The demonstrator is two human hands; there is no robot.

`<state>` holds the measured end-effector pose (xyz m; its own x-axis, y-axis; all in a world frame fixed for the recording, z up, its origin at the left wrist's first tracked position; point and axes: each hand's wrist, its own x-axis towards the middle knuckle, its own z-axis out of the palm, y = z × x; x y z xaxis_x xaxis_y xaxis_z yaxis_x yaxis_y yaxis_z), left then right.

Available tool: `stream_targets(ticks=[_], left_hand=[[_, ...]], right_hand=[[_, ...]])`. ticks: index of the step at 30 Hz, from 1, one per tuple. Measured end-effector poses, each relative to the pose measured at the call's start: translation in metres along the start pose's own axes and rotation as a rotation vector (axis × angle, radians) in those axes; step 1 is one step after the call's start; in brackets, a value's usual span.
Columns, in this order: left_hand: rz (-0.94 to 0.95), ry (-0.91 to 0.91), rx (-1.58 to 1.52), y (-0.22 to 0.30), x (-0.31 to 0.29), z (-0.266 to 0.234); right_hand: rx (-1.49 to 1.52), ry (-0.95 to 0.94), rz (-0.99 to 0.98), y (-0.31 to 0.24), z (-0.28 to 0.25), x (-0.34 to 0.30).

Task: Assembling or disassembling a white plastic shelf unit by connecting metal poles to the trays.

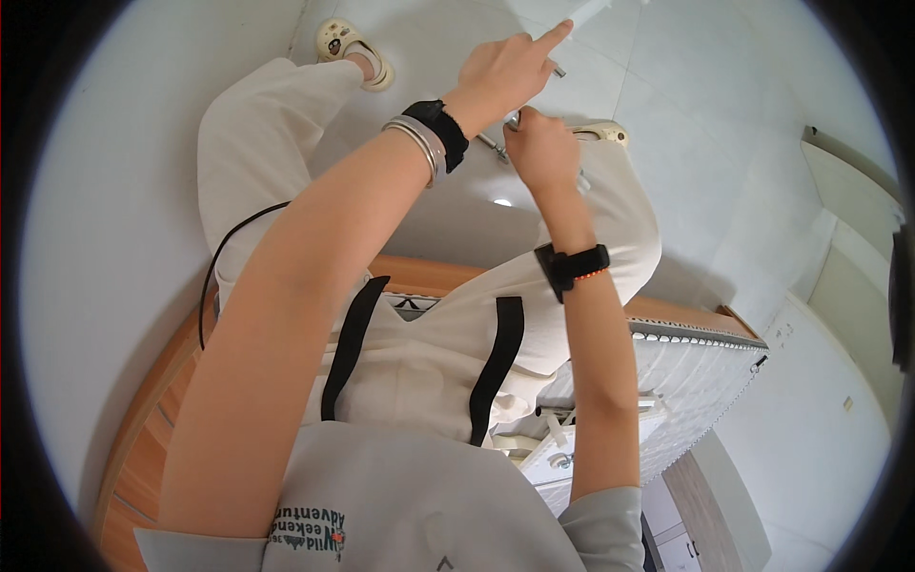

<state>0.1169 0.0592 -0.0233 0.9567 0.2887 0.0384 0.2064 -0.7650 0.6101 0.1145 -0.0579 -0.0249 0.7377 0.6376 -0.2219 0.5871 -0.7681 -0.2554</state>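
My left hand (pixel 510 71) reaches out ahead of me over the pale floor. Its index finger is stretched out against a white strip-like part (pixel 591 14), while the other fingers are curled. A short grey metal end (pixel 559 71) shows by those curled fingers; what they hold is mostly hidden. Just nearer to me, my right hand (pixel 543 148) is closed around a small shiny metal piece (pixel 515 121), whose kind I cannot tell. A thin metal rod (pixel 491 145) slants below it, between the two wrists. Something whitish (pixel 584 179) shows beside the right wrist.
I sit on a wood-framed bed (pixel 705 324) with a pale quilted cover. My feet in cream clogs (pixel 357 57) stand either side of my hands. A black cable (pixel 224 248) hangs by my left leg. Walls rise at the left and right, with a white cabinet (pixel 679 553) lower right.
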Motion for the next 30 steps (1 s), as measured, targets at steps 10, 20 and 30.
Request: stream_targets(ticks=[10, 20, 30], left_hand=[[0.052, -0.081, 0.049, 0.008, 0.001, 0.011], [0.084, -0.003, 0.064, 0.010, -0.001, 0.014], [0.055, -0.013, 0.031, -0.001, 0.001, 0.010]], right_hand=[[0.007, 0.042, 0.246, -0.013, 0.005, -0.013], [0.022, 0.026, 0.192, -0.007, 0.001, -0.018], [0.029, 0.030, 0.158, -0.009, 0.003, -0.012]])
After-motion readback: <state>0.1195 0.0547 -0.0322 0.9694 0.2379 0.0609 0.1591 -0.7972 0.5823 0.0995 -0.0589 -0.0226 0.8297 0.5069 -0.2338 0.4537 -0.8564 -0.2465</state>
